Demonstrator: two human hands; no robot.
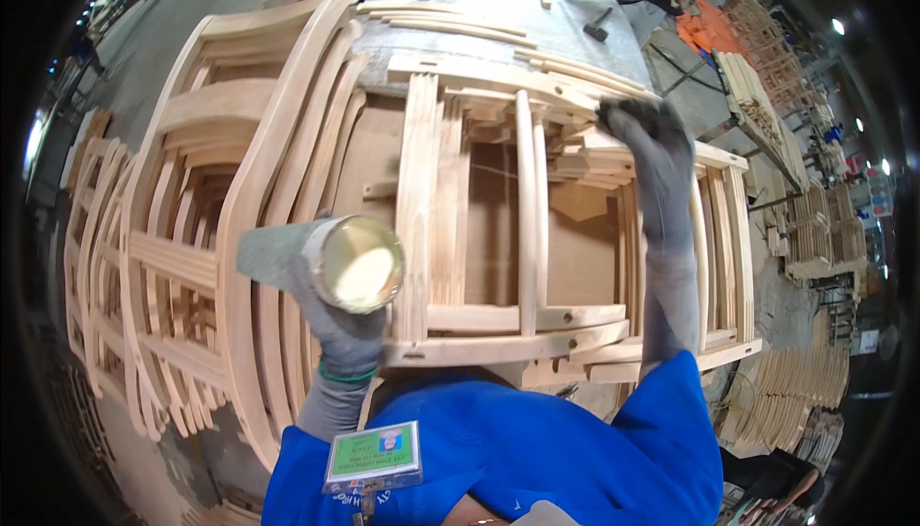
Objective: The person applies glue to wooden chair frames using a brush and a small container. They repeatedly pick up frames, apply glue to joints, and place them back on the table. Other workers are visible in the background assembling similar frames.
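Observation:
My left hand (347,332), in a grey glove, is wrapped round a tall grey-green container (278,250) with a round open mouth. Creamy, pale yellow liquid (364,275) shows inside it. The container is held above the left end of a stack of pale wooden frames (489,346). Over on the right, my gloved right hand (656,135) reaches to the far rail (498,76) of these frames. Its fingers look curled together and are blurred; whatever they hold cannot be made out. Round rungs (526,210) cross the frames between my hands.
Assembled wooden chair frames (240,114) stand close on my left. Beyond the stack, a grey table (383,42) carries loose wooden strips (450,26) and black mallets (597,26). Racks of wooden parts (762,114) line the right, and people stand at the far side.

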